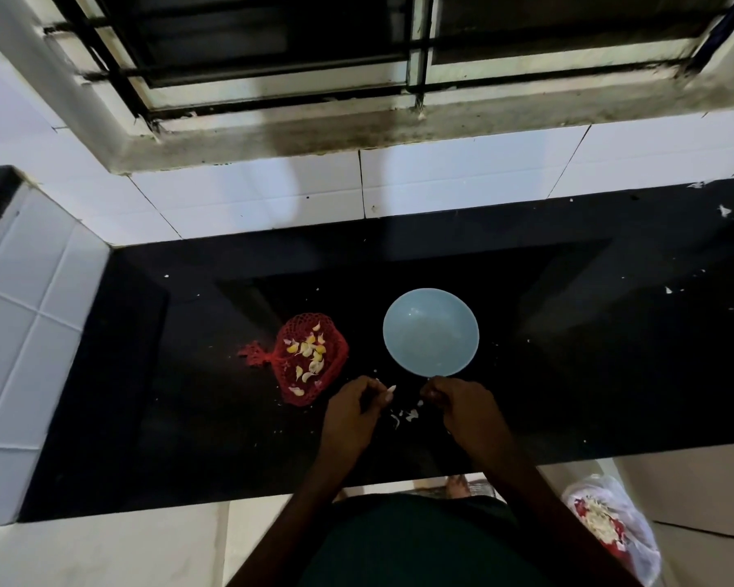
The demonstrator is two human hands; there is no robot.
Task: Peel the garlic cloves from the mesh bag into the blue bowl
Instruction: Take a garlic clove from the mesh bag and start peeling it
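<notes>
A red mesh bag (304,358) lies on the black counter (187,417) and holds several garlic cloves (310,353). To its right stands the light blue bowl (431,331), which looks empty. My left hand (350,417) is just in front of the bag and pinches a pale garlic clove (390,389) at its fingertips. Below the bowl's near rim, my right hand (462,410) has its fingers curled; what it holds is too dark to make out. Loose bits of white garlic skin (403,416) lie on the counter between my hands.
White skin flakes are scattered over the counter, mostly to the right. A tiled wall and a barred window rise behind the counter. On the floor at the lower right sits a clear plastic bag (611,527) with red and white contents.
</notes>
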